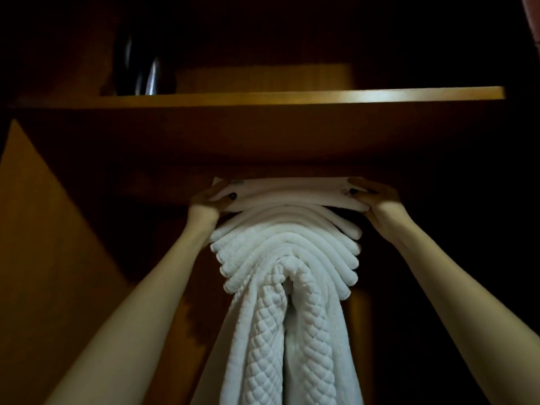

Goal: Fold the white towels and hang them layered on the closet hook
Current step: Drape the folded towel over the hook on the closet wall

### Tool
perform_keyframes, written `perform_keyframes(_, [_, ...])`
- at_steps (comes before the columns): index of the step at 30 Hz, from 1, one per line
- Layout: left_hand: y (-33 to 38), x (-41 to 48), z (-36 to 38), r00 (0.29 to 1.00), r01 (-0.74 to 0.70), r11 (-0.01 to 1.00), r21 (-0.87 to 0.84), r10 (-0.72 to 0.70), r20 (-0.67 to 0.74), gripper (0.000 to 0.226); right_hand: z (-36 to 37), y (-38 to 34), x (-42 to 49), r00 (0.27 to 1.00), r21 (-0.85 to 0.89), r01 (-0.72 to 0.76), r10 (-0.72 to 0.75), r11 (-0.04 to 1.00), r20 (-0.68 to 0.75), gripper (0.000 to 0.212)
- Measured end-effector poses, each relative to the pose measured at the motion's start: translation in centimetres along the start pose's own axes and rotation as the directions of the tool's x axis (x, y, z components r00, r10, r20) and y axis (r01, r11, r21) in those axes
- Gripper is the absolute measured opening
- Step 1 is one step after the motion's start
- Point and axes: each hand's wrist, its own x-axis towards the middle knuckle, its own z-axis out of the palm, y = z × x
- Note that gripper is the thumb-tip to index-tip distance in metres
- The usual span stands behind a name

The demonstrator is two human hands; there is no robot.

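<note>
forearms (160, 287) rise from the lower edge to the hands. left hand (211, 198) pinches the left end of the folded towel (292, 194); right hand (372, 197) pinches the right end. the towel's long axis runs level, left to right, with both hands equally near. hung towels (286, 258) lie directly beneath, apparently touching it (hook hidden). judged next move: lower it straight down, centred. shelf (263, 99) sits above.

dim wooden closet, shelf (263, 97) overhead
</note>
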Motion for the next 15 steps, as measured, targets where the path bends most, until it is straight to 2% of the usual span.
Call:
perform_keyframes(3, [-1.4,-0.5,-0.3,1.0,0.016,1.0,-0.019,-0.016,0.005,0.037,-0.3,0.7,-0.5,1.0,0.031,-0.014,0.013,0.999,0.018,0.034])
perform_keyframes(10, [-2.6,-1.4,-1.3,0.993,0.08,0.995,0.051,-0.076,-0.091,0.02,-0.4,2.4,-2.8,0.993,0.063,-0.116,0.116,0.991,-0.006,0.032])
perform_keyframes(13, [-1.8,-1.7,-1.8,0.993,0.104,0.981,0.162,-0.093,-0.071,0.016,-0.5,2.6,-3.4,0.98,0.111,-0.199,0.2,0.974,0.006,0.027])
perform_keyframes(15, [-0.9,-2.0,-1.7,0.997,0.072,0.951,0.3,-0.059,-0.05,0.018,-0.5,2.3,-3.4,0.974,0.061,-0.225,0.225,0.973,-0.004,0.021])
